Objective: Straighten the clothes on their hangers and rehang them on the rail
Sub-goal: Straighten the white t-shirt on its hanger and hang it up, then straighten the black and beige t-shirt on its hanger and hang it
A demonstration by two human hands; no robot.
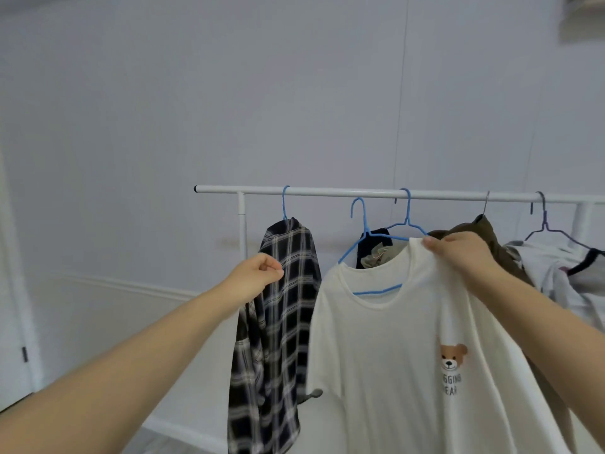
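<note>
One cream T-shirt (pixel 409 355) with a bear print hangs in front of the rail (pixel 327 192), draped over a blue hanger (pixel 363 237) whose hook is free in the air just below the bar, not yet over it; the hanger looks tilted, its visible arm sloping down toward the left and its bottom bar showing through the neckline, so the shirt seems to sit unevenly on it. The right hand (pixel 458 253) pinches the shirt's shoulder seam, fingers curled round the cloth, and looks to carry the garment's weight; the left hand (pixel 258 273) is loosely curled and holds nothing, hovering just in front of the plaid shirt (pixel 278 322), which hangs by its own blue hanger near the rail's left end.

What the coming move turns on: the free hook lies up and to the left of the right hand's grip, between the two hands and somewhat nearer the right, so the empty left hand is probably the one to take it and lift it to the bar, while the right evens the shoulder.

Behind the cream shirt a second blue hanger (pixel 407 217) hangs on the rail; further right are an olive garment (pixel 481 234) and a pale garment (pixel 556 267); beyond them a plain wall (pixel 196 93).
</note>
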